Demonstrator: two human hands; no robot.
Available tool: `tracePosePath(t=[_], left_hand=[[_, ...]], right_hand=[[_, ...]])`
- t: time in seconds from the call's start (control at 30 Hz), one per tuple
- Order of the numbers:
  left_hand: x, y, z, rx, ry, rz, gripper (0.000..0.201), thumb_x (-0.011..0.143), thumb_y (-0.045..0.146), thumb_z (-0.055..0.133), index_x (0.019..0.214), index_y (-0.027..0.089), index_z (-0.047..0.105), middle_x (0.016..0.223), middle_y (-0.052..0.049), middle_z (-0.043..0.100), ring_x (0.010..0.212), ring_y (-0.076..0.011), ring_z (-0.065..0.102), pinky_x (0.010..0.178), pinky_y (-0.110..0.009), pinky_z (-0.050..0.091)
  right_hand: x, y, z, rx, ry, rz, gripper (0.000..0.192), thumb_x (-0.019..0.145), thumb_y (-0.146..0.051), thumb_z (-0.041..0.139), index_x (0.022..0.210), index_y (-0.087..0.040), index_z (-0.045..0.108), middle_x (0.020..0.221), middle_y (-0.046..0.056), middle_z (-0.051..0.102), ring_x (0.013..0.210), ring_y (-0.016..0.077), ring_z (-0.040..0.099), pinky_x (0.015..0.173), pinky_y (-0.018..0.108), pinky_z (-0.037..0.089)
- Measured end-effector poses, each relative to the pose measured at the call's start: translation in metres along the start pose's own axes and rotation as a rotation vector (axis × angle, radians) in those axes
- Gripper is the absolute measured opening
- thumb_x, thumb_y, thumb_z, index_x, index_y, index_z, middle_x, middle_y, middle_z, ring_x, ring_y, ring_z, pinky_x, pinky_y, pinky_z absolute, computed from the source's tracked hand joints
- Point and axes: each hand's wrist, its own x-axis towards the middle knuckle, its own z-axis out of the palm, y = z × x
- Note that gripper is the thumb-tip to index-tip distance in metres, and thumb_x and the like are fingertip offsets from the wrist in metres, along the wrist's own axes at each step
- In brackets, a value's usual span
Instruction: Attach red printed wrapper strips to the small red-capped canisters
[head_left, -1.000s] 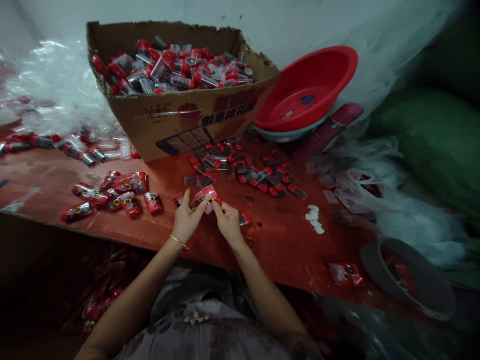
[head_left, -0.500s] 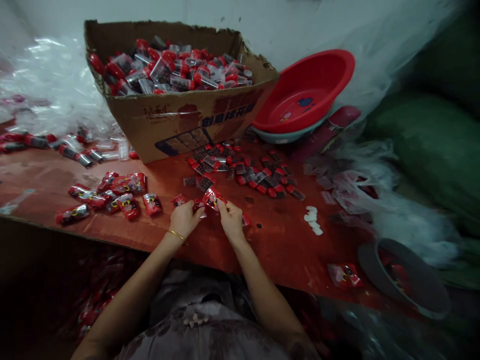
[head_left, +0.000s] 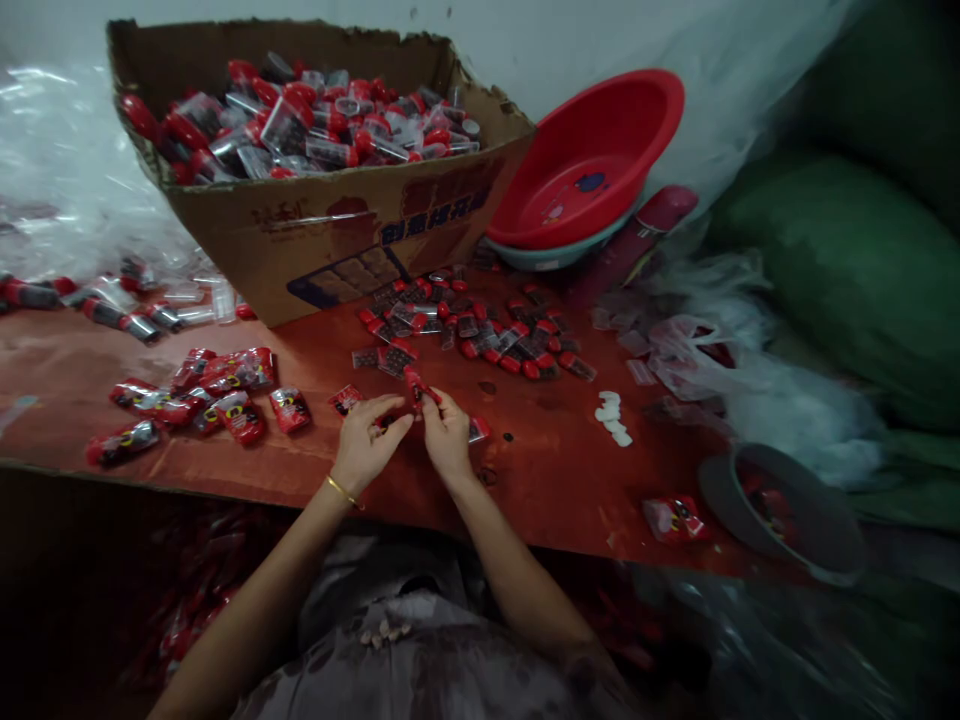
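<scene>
1. Left hand (head_left: 365,447) and right hand (head_left: 447,437), grip closed together on one small red packet (head_left: 414,385), centre frame, just above the bench (head_left: 555,480).
2. Done, judged: sealed packets (head_left: 217,390) lying centre left.
3. Left: loose tubes (head_left: 480,325) beyond the hands; box (head_left: 322,215) at upper left well filled.

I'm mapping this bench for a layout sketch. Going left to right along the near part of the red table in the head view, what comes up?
Cluster of red packets → left hand → right hand, both pinching a small red packet → white pieces → lone red packet → grey bowl.
</scene>
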Motion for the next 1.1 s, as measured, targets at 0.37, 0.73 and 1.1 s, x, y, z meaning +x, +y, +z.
tracePosePath(t=[0.37,0.73,1.1], left_hand=[[-0.012,0.029,0.020,-0.734,0.216,-0.449,0.033,0.055,0.041,0.076,0.073,0.013,0.068,0.069,-0.001,0.068,0.062,-0.0111,0.060,0.058,-0.022,0.049],[-0.002,0.027,0.005,-0.868,0.189,-0.727,0.039,0.041,0.036,0.084,0.061,0.013,0.060,0.057,0.003,0.060,0.048,-0.0065,0.053,0.045,-0.018,0.044],[-0.011,0.033,0.015,-0.960,0.085,-0.920,0.037,0.053,0.038,0.081,0.070,0.015,0.059,0.058,0.004,0.060,0.045,-0.0079,0.054,0.043,-0.020,0.043]], right_hand=[[-0.018,-0.009,0.000,-0.154,-0.030,-0.097,0.031,0.086,-0.040,0.044,0.075,-0.019,0.063,0.067,0.002,0.065,0.062,0.0148,0.056,0.061,0.025,0.044],[-0.022,0.003,-0.074,-1.130,-0.099,-0.010,0.050,0.082,-0.053,0.049,0.111,-0.012,0.056,0.100,0.017,0.056,0.091,0.0306,0.054,0.072,0.039,0.042],[-0.037,0.023,-0.098,-1.172,-0.125,-0.155,0.042,0.085,-0.038,0.051,0.120,-0.016,0.051,0.113,0.014,0.055,0.096,0.0270,0.051,0.077,0.037,0.039]])
